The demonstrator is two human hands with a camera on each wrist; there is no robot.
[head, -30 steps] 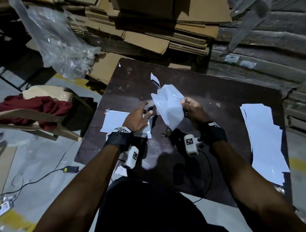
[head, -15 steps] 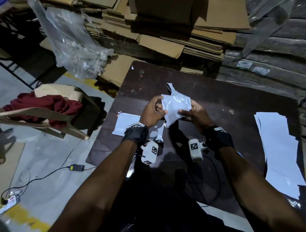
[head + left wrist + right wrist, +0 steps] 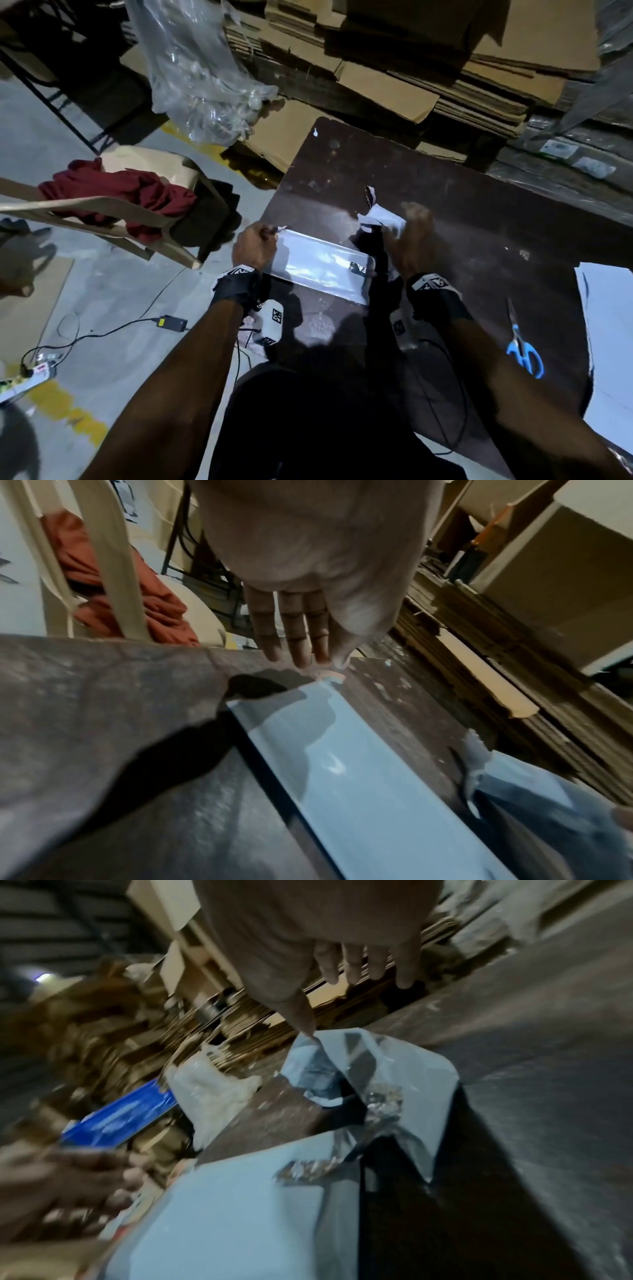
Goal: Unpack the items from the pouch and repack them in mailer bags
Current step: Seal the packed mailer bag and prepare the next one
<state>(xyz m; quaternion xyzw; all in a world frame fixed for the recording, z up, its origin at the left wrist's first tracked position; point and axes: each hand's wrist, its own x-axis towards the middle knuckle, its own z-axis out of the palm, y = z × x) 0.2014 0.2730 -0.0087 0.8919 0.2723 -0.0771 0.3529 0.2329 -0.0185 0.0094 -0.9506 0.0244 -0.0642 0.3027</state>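
table: dark board [image 3: 462,240], cardboard stack [image 3: 411,68] at 12, chair [image 3: 164,219] at 9
left hand [image 3: 254,245]: fingertips pinch flat mailer bag [image 3: 322,263] corner
right hand [image 3: 409,240]: fingers straight, thumb touching crumpled pouch [image 3: 369,1069]

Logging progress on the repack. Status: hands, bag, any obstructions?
Left hand pinching far-left corner of flat white plastic mailer bag. Right hand blurred, on crumpled white plastic pouch at bag's right end. Blue-handled scissors lie well clear.

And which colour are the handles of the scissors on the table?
Blue; the scissors show best in the head view.
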